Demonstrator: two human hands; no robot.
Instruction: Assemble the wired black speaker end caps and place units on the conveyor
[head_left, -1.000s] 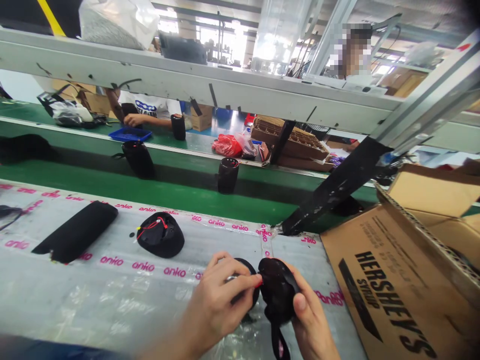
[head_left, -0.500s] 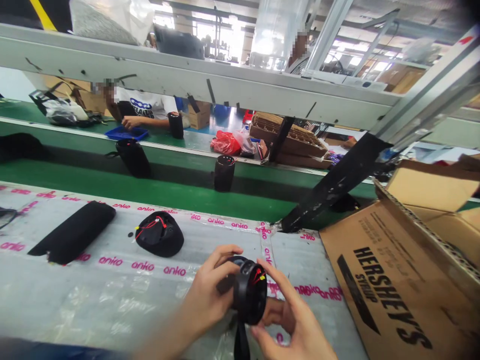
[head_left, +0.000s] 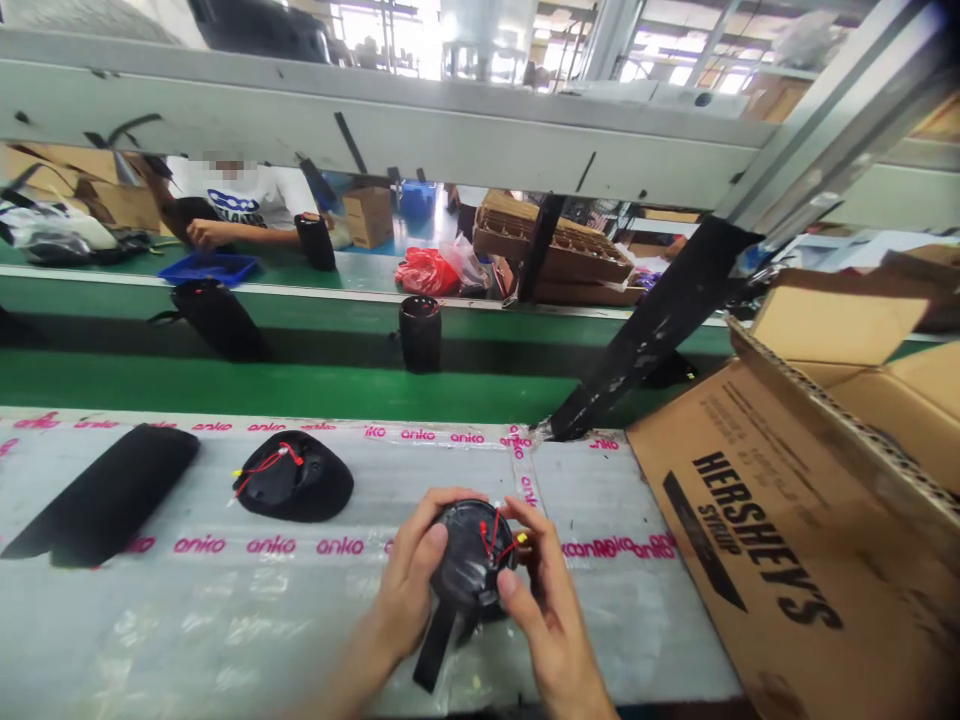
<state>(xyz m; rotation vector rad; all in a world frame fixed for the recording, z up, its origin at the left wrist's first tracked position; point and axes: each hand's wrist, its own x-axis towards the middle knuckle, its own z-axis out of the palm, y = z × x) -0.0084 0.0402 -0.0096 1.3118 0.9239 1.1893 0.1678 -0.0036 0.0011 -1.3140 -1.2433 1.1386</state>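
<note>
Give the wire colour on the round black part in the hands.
Red: the thin red wires on the round black part show best in the head view.

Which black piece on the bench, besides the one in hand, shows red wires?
The black dome left of your left hand; the long black sleeve shows none.

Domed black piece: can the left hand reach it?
Probably yes: only the plastic sheet lies between the left hand and the domed black piece, but that hand holds a round black part.

Co-worker's head (head_left: 227,167) blurred, black housing (head_left: 471,556) seemingly part-hidden
</note>
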